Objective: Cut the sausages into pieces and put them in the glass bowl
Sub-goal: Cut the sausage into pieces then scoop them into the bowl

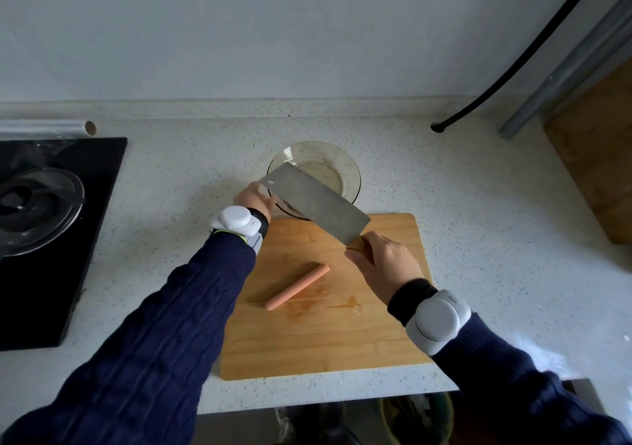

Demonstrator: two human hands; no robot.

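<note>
Dark blue knitted sleeves enter from the near edge, each wrist carrying a grey-white band device. Right hand (384, 266) is clenched around the handle of a cleaver (316, 201), whose broad blade is held flat and slanted, its long axis running from near right to far left, raised over the near rim of the glass bowl (350, 174). Left hand (254, 200) sits at the far-left end of the blade beside the bowl's left rim; its fingers are hidden behind the blade and wrist, so its grip cannot be determined. One whole sausage (297, 286) lies uncut on the wooden cutting board (325, 342), near its centre, long axis diagonal, one end pointing far right, the other near left. Board rests on the speckled white desk (478, 205), its far edge just beside the bowl. Bowl contents are screened by the blade. A black gas hob (51, 222) occupies the left side.
</note>
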